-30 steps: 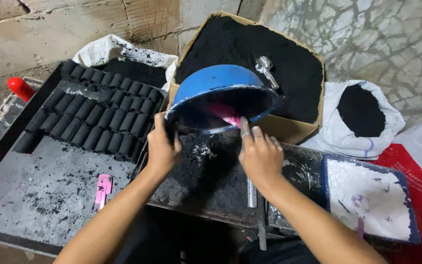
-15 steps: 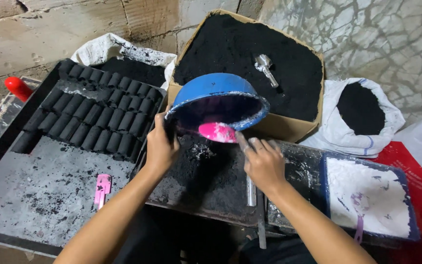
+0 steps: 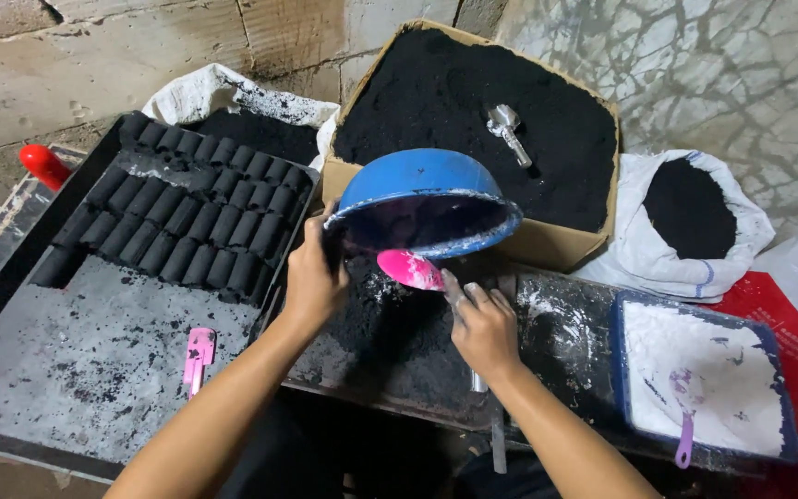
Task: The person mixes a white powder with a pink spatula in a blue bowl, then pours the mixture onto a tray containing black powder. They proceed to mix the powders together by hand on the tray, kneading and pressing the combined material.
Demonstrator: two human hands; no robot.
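My left hand grips the rim of a blue bowl, tipped on its side with its dark inside facing me. My right hand holds a pink spatula, its blade just below the bowl's lower rim. Under both lies a heap of black powder on a dark metal board dusted with white.
A large black tray on the left carries rows of black cylinders and a pink scraper. Behind are a cardboard box of black powder with a metal scoop, a white sack, and a blue tray of white powder.
The pink spatula has come out of the bowl and now sits below its rim. My right hand drew back toward me. The bowl stays tipped in my left hand.
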